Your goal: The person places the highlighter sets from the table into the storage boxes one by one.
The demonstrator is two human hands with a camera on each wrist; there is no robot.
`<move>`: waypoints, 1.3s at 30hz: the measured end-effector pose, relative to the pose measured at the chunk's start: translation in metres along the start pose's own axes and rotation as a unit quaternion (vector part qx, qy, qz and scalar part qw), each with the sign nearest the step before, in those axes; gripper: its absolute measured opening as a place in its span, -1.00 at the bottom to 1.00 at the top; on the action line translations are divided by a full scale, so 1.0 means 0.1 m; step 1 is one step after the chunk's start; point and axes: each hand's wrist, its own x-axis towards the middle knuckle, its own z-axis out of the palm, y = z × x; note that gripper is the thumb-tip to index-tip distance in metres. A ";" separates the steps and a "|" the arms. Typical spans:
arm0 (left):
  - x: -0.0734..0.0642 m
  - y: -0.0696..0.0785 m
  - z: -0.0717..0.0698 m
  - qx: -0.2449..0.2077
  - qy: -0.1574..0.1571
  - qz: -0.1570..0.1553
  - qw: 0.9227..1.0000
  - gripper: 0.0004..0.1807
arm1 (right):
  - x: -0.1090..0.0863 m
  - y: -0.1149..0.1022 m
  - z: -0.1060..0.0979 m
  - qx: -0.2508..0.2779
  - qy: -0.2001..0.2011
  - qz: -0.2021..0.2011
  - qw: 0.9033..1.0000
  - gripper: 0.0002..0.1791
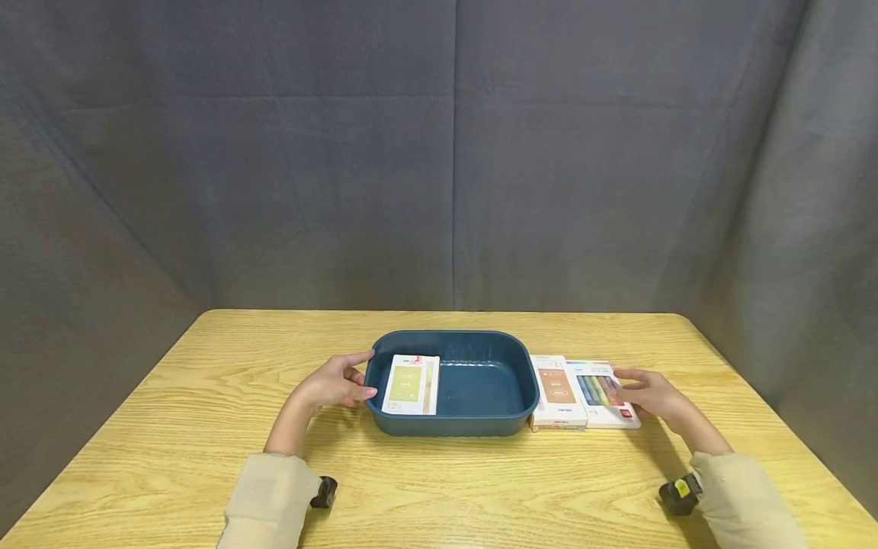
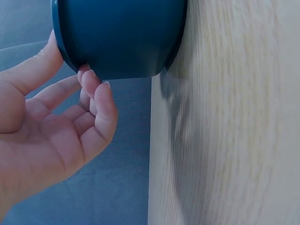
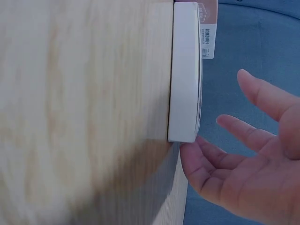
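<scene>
A dark blue rectangular bin [image 1: 449, 425] stands on the table, with a white box with a yellow-green panel [image 1: 410, 385] inside at its left end. My left hand [image 1: 340, 381] is at the bin's left end, thumb and fingertips right at the rim and outer wall; in the left wrist view the fingers [image 2: 105, 110] bend loosely. Right of the bin lies a white box with an orange-brown panel [image 1: 557, 389]. Beside it is a flat white box showing coloured sticks [image 1: 598, 390]. My right hand [image 3: 262, 164] has its fingers spread, lower fingertips at that flat box's end.
The wooden table [image 1: 439, 488] has its far edge in front of a grey curtain [image 1: 439, 191]. A black wrist device [image 1: 324, 492] sits by the left sleeve, and another black device [image 1: 680, 494] by the right sleeve. The two boxes on the right stand side by side close to the bin.
</scene>
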 end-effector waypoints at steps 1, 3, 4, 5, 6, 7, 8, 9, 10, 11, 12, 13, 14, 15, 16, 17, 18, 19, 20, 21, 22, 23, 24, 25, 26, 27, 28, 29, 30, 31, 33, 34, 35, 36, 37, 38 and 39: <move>0.00 0.00 0.00 0.000 -0.001 0.000 1.000 -0.22 | 0.00 0.00 0.00 0.000 0.000 0.000 1.000 -0.41; 0.00 0.00 0.00 0.002 -0.003 0.001 1.000 -0.22 | 0.00 0.00 0.00 -0.001 0.001 0.000 1.000 -0.42; 0.00 0.00 0.00 0.003 -0.004 0.002 1.000 -0.22 | 0.00 -0.01 0.00 0.001 0.002 -0.001 1.000 -0.42; 0.01 0.00 -0.01 0.004 -0.005 0.002 1.000 -0.22 | 0.00 -0.01 0.00 0.000 0.003 -0.002 1.000 -0.43; 0.01 0.00 -0.01 0.005 -0.005 0.002 1.000 -0.22 | 0.00 -0.02 0.01 -0.001 0.006 -0.003 1.000 -0.43; 0.01 0.00 -0.01 0.007 -0.006 0.002 1.000 -0.22 | 0.00 -0.02 0.01 -0.001 0.008 -0.004 1.000 -0.44; 0.01 0.00 -0.01 0.008 -0.006 0.003 1.000 -0.22 | 0.00 -0.02 0.01 -0.001 0.009 -0.005 1.000 -0.44; 0.01 0.00 -0.01 0.009 -0.006 0.002 1.000 -0.22 | 0.00 -0.02 0.01 0.000 0.011 -0.007 1.000 -0.43; 0.01 0.00 -0.01 0.009 -0.008 0.002 1.000 -0.22 | 0.00 -0.02 0.01 0.000 0.012 -0.008 1.000 -0.43; 0.01 0.00 -0.01 0.009 -0.008 0.002 1.000 -0.22 | -0.01 -0.03 0.00 -0.001 0.013 -0.009 1.000 -0.43; 0.01 0.00 -0.01 0.010 -0.009 0.003 1.000 -0.22 | -0.01 -0.04 0.00 0.000 0.014 -0.007 1.000 -0.42; 0.01 0.00 -0.01 0.010 -0.010 0.003 1.000 -0.22 | -0.02 -0.04 0.00 0.001 0.013 -0.008 1.000 -0.42; 0.01 0.00 -0.01 0.010 -0.011 0.003 1.000 -0.22 | -0.02 -0.05 0.00 0.003 0.014 -0.009 1.000 -0.41; 0.01 0.00 -0.01 0.009 -0.011 0.003 1.000 -0.22 | -0.02 -0.06 0.00 0.004 0.015 -0.009 1.000 -0.41; 0.01 0.00 -0.01 0.009 -0.012 0.004 1.000 -0.22 | -0.02 -0.06 -0.01 0.006 0.015 -0.010 1.000 -0.41; 0.00 0.01 -0.01 0.009 -0.012 0.004 1.000 -0.22 | -0.02 -0.07 -0.01 0.011 0.015 -0.011 1.000 -0.40; 0.00 0.01 0.00 0.008 -0.011 0.004 1.000 -0.22 | -0.03 -0.07 -0.01 0.015 0.015 -0.011 1.000 -0.40; 0.00 0.01 0.00 0.008 -0.011 0.004 1.000 -0.22 | -0.02 -0.07 -0.01 0.022 0.015 -0.013 1.000 -0.39; 0.00 0.01 0.00 0.008 -0.010 0.003 1.000 -0.22 | -0.03 -0.08 -0.02 0.025 0.015 -0.014 0.999 -0.38; 0.00 0.01 0.00 0.008 -0.009 0.003 1.000 -0.22 | -0.03 -0.08 -0.02 0.031 0.015 -0.014 0.999 -0.37; 0.00 0.01 0.00 0.008 -0.009 0.003 1.000 -0.22 | -0.03 -0.08 -0.03 0.035 0.016 -0.016 0.999 -0.37; 0.00 0.01 0.00 0.007 -0.009 0.003 1.000 -0.22 | -0.03 -0.09 -0.03 0.041 0.018 -0.017 0.999 -0.36; 0.00 0.00 -0.01 0.007 -0.009 0.003 1.000 -0.22 | -0.04 -0.09 -0.03 0.043 0.020 -0.019 0.999 -0.35; 0.00 0.00 -0.01 0.007 -0.010 0.003 1.000 -0.22 | -0.04 -0.10 -0.04 0.044 0.022 -0.022 0.999 -0.35; 0.00 0.00 -0.01 0.006 -0.011 0.003 1.000 -0.22 | -0.04 -0.10 -0.04 0.045 0.023 -0.025 0.998 -0.34; 0.00 0.00 -0.01 0.006 -0.011 0.004 1.000 -0.22 | -0.04 -0.11 -0.04 0.049 0.024 -0.028 0.998 -0.34; 0.00 0.00 -0.01 0.007 -0.012 0.005 1.000 -0.22 | -0.04 -0.11 -0.04 0.051 0.023 -0.031 0.998 -0.34; 0.00 0.00 -0.01 0.008 -0.012 0.005 1.000 -0.22 | -0.04 -0.12 -0.04 0.054 0.023 -0.032 0.998 -0.33; 0.00 -0.01 -0.01 0.010 -0.012 0.006 1.000 -0.22 | -0.04 -0.12 -0.04 0.056 0.022 -0.032 0.998 -0.32; 0.01 -0.01 -0.01 0.011 -0.012 0.007 1.000 -0.22 | -0.04 -0.12 -0.05 0.056 0.020 -0.034 0.998 -0.31; 0.01 -0.01 -0.01 0.014 -0.011 0.007 1.000 -0.22 | -0.03 -0.12 -0.05 0.054 0.018 -0.035 0.998 -0.29; 0.01 -0.01 -0.01 0.015 -0.010 0.007 1.000 -0.22 | -0.03 -0.12 -0.05 0.056 0.018 -0.033 0.998 -0.28; 0.01 -0.01 -0.01 0.016 -0.010 0.007 1.000 -0.22 | -0.03 -0.12 -0.05 0.057 0.018 -0.030 0.998 -0.28; 0.01 -0.01 -0.01 0.017 -0.009 0.007 1.000 -0.22 | -0.03 -0.12 -0.05 0.057 0.017 -0.030 0.998 -0.28; 0.01 -0.01 -0.01 0.017 -0.008 0.007 1.000 -0.22 | -0.02 -0.11 -0.05 0.057 0.017 -0.030 0.998 -0.28; 0.01 0.00 0.00 0.018 -0.008 0.007 1.000 -0.22 | -0.02 -0.11 -0.05 0.062 0.017 -0.029 0.998 -0.30; 0.01 0.00 0.00 0.018 -0.007 0.007 1.000 -0.22 | -0.02 -0.11 -0.05 0.067 0.018 -0.028 0.997 -0.31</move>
